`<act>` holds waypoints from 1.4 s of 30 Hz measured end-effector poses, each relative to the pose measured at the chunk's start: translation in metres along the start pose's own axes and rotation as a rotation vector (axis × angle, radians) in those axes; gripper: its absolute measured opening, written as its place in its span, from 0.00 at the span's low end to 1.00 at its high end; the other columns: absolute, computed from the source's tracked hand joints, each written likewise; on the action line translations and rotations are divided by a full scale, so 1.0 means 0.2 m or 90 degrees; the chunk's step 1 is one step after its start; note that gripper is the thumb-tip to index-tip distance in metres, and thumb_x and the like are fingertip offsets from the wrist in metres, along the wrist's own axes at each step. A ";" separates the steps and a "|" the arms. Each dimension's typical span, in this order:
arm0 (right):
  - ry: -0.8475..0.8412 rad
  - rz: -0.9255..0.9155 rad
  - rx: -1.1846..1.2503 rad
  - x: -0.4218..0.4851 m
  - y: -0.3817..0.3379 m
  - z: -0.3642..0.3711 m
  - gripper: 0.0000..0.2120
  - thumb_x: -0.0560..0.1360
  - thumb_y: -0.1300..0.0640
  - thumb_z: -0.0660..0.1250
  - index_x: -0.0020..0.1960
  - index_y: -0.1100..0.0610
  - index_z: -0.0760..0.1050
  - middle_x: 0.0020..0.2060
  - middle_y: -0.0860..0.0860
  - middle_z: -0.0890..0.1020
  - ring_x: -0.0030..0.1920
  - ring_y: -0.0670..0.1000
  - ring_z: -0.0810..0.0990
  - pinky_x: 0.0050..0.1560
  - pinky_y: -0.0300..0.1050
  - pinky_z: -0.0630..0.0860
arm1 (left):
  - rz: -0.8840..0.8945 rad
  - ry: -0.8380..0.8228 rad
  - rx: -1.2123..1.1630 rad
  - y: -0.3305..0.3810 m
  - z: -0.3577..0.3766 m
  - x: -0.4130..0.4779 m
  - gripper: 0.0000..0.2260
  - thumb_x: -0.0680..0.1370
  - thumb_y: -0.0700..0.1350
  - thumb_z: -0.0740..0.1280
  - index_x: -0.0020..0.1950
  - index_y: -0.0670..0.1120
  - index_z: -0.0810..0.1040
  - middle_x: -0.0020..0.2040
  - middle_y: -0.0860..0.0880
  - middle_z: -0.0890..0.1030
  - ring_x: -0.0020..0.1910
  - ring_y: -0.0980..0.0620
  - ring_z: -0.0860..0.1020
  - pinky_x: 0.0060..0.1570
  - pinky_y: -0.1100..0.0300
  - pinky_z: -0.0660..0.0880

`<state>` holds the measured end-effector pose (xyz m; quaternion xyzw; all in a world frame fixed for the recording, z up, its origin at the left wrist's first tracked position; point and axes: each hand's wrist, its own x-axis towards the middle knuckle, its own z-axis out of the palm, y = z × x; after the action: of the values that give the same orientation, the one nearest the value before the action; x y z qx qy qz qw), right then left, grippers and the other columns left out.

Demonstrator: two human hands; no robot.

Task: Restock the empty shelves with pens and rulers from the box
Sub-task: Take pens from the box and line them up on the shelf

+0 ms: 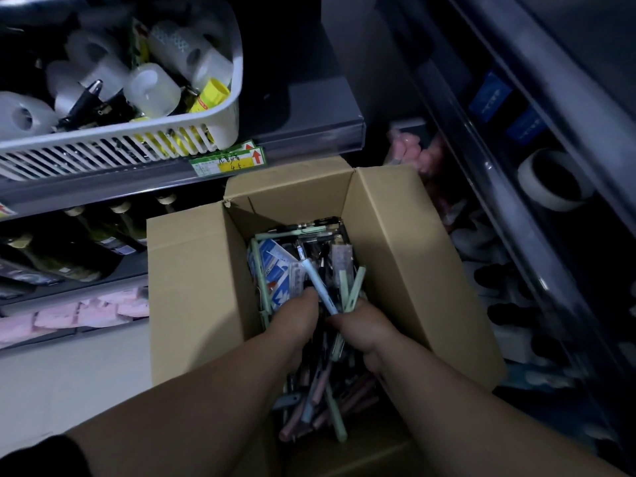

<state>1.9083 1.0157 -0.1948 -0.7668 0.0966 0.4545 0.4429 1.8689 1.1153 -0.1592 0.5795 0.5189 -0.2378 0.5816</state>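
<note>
Box of brown card stands open below us, flaps spread, between shelving on our left and right. Both our forearms reach down into it.

Our right hand is curled round a small bunch of pens. A blue pen and two pale green pens stick up and away from its thumb side. Our left hand sits just beside it, thumb near the blue pen. Its fingers point down among the contents and are hidden, so we cannot tell whether it grips anything.

The rest of the stock is still in the box. Loose pens in pink, green and dark colours lie heaped under our wrists, and more lie across the far end. Flat blue-and-white packs lean against the left inner wall; we cannot read what they hold.

On the upper left shelf stands a white slatted basket full of clear tape rolls, with a green price label on the shelf edge below it. The shelf beneath holds dark bottles, and lower still lie pink packets. On the right shelving, a wide tape roll lies in dim light.
</note>
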 end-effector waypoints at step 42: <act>0.046 -0.272 0.271 -0.33 -0.31 -0.19 0.05 0.80 0.59 0.63 0.47 0.59 0.71 0.35 0.53 0.77 0.31 0.48 0.78 0.32 0.39 0.77 | 0.487 0.000 0.054 0.15 -0.24 -0.39 0.06 0.77 0.46 0.69 0.51 0.46 0.76 0.46 0.43 0.83 0.41 0.51 0.81 0.49 0.53 0.77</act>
<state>1.9285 1.0062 -0.1001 -0.6753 0.0415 0.2929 0.6756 1.8527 1.1409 -0.0669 0.7550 0.2550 -0.0251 0.6037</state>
